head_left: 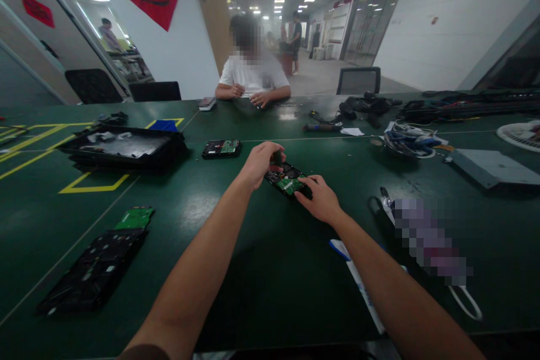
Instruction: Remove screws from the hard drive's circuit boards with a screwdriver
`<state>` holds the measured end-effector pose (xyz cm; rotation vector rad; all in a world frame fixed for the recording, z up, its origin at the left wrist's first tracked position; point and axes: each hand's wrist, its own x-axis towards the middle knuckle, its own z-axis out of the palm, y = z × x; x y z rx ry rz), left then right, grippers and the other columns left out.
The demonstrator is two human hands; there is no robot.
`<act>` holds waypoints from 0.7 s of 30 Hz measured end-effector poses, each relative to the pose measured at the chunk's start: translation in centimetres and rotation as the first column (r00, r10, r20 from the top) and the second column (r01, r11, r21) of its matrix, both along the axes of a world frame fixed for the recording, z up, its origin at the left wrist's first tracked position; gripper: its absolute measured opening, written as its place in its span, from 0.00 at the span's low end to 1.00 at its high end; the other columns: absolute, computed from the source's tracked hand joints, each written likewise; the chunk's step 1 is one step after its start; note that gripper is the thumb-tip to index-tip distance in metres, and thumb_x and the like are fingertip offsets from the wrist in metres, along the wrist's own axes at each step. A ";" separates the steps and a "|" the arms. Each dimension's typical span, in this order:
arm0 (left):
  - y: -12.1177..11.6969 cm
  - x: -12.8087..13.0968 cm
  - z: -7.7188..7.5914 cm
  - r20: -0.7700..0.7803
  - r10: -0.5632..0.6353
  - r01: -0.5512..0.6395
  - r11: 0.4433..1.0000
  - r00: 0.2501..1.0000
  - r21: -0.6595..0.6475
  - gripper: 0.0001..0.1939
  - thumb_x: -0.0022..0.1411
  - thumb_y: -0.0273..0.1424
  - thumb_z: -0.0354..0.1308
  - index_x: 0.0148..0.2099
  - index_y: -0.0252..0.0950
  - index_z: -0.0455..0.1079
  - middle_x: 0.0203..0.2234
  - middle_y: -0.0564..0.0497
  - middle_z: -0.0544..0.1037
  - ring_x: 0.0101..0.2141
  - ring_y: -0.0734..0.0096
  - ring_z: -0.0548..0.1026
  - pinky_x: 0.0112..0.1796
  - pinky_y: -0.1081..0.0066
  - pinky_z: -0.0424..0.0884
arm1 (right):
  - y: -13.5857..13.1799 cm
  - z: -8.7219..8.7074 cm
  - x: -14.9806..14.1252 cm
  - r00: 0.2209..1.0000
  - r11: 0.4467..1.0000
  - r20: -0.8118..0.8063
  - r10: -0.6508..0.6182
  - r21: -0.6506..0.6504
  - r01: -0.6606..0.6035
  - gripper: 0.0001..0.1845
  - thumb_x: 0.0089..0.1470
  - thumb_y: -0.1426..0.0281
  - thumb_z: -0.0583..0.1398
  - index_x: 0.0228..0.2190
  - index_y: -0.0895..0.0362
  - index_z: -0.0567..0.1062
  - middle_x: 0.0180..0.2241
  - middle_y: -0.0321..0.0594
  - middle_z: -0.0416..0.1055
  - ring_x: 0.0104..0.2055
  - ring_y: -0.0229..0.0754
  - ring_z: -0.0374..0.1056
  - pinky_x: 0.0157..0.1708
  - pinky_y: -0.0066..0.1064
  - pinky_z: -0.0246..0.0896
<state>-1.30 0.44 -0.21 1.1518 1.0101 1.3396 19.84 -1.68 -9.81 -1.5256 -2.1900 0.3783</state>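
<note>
A white, blue-edged strip (363,292) lies nearest, partly under the right forearm (388,270), on the near side of the black electronic unit (287,170). That unit sits on the green tabletop (270,270), its green circuit board (291,185) exposed. The right hand (324,201) grips its right edge between thumb and fingers; the left hand (256,166) curls over its left end — whether it grasps anything there, I cannot tell. The unit looks light and stiff, perhaps slightly slippery, with fragile board parts — best held by the outer edges, off the board's face. Left of the unit lies a smaller-looking board assembly (221,148).
</note>
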 end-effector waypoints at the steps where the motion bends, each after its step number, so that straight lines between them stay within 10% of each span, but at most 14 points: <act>1: 0.0 0.1 0.0 0.028 -0.012 0.013 1.000 1.000 -0.015 0.12 0.55 0.37 0.59 0.37 0.33 0.72 0.30 0.44 0.77 0.34 0.62 0.76 0.27 0.69 0.74 | 0.0 0.0 0.0 1.000 1.000 0.000 0.000 0.002 0.000 0.26 0.61 0.52 0.59 0.58 0.45 0.69 0.60 0.44 0.58 0.50 0.49 0.69 0.45 0.41 0.67; 21: 0.3 -0.1 -0.2 0.035 0.075 -0.074 0.997 0.997 -0.029 0.11 0.55 0.37 0.59 0.36 0.34 0.69 0.32 0.44 0.78 0.34 0.62 0.77 0.28 0.69 0.73 | -0.1 0.1 0.0 1.000 1.000 0.009 -0.003 0.008 0.003 0.26 0.61 0.53 0.59 0.58 0.44 0.69 0.60 0.44 0.59 0.50 0.48 0.69 0.46 0.40 0.67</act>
